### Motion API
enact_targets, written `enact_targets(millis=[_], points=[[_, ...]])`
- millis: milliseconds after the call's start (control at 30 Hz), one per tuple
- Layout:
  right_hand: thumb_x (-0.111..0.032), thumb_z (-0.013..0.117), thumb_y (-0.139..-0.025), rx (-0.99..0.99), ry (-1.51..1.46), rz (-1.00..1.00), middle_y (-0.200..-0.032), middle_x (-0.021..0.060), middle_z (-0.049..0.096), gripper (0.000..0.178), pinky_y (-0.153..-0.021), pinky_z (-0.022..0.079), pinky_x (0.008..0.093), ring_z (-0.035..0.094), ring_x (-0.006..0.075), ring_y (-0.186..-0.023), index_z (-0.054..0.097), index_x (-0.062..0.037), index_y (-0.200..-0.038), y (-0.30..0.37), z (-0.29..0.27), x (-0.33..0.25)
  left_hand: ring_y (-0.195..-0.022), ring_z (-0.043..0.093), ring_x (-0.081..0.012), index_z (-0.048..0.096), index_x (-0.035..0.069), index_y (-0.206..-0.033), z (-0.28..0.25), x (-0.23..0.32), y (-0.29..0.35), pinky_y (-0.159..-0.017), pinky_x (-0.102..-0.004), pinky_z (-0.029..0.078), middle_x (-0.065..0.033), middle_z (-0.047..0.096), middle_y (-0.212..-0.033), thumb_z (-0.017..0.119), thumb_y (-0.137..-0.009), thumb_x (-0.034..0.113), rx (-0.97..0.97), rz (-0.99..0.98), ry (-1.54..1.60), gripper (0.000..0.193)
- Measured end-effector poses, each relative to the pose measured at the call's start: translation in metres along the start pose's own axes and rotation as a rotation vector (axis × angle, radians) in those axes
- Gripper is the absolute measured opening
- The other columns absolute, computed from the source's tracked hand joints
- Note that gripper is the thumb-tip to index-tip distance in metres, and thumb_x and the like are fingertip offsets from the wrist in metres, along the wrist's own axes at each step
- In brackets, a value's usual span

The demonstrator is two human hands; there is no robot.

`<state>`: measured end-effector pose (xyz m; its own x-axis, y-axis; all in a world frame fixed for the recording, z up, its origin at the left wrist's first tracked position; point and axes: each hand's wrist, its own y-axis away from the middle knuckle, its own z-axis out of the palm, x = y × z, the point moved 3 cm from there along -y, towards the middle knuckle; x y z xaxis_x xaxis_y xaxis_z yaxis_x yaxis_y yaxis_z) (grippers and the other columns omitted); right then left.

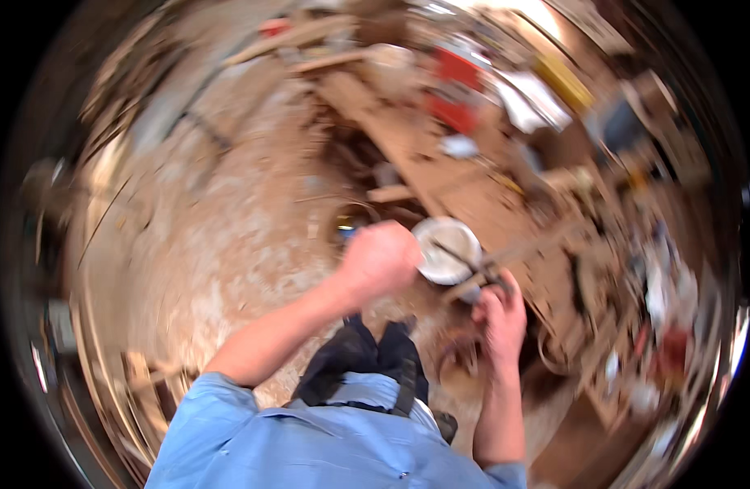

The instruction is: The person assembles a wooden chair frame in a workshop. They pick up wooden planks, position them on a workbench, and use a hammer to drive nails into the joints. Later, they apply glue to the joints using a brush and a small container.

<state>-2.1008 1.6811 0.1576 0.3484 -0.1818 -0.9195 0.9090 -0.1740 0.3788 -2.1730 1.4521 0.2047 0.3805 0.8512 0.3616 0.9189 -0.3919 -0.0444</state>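
A round white bucket [445,221] with pale contents is in front of me, between my two hands. My left hand [385,256] is closed in a fist at its left side; whatever it grips is hidden and smeared by motion. To the lower right of the bucket, my right hand [503,319] has its thumb and fingers curled round a dark, thin stick-like tool [461,257]. That tool reaches across the bucket's opening. Blur hides its exact kind. A light strip of wood [465,287] lies close to the bucket's lower edge.
A long wooden bench [473,196] runs diagonally, strewn with debris. On its far part stand a red container [455,81] and a small white object [458,146]. Clutter with a white plastic bag [659,285] fills the right. Dusty floor [228,212] stretches left.
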Motion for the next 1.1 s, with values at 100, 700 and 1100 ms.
enact_targets(millis=[100,700,1100], points=[[-0.004,0.057,-0.093,-0.199,0.103,-0.005,-0.078,0.0032,0.060,0.036,-0.056,0.043,0.0221,0.052,0.0076,-0.063,0.057,0.0043,-0.129,0.027,0.050,0.008,-0.065,0.063,-0.0354,0.061,0.003,-0.069,-0.022,-0.017,0.088,-0.055,-0.0452,0.053,-0.0172,0.060,-0.071,0.061,-0.079,0.019,0.109,-0.036,0.001,0.018],[-0.011,0.072,-0.086,-1.637,0.963,-0.773,-0.082,0.0145,0.063,0.013,-0.065,0.051,0.0382,0.064,0.0318,-0.073,0.070,-0.0045,-0.097,0.406,0.445,0.159,-0.068,0.066,-0.0265,0.064,0.007,-0.061,-0.059,-0.116,0.685,-0.052,-0.0408,0.055,-0.0094,0.062,-0.064,0.061,-0.075,0.016,0.476,-1.004,-0.120,0.016],[-0.016,0.070,-0.089,-2.005,0.836,-0.758,-0.082,0.0162,0.068,0.015,-0.062,0.053,0.0378,0.066,0.0318,-0.067,0.072,-0.0030,-0.098,0.543,0.701,0.249,-0.060,0.063,-0.0405,0.060,0.000,-0.063,-0.130,-0.237,0.881,-0.055,-0.0501,0.052,-0.0199,0.062,-0.070,0.059,-0.083,0.016,0.917,-1.529,0.020,0.025]])
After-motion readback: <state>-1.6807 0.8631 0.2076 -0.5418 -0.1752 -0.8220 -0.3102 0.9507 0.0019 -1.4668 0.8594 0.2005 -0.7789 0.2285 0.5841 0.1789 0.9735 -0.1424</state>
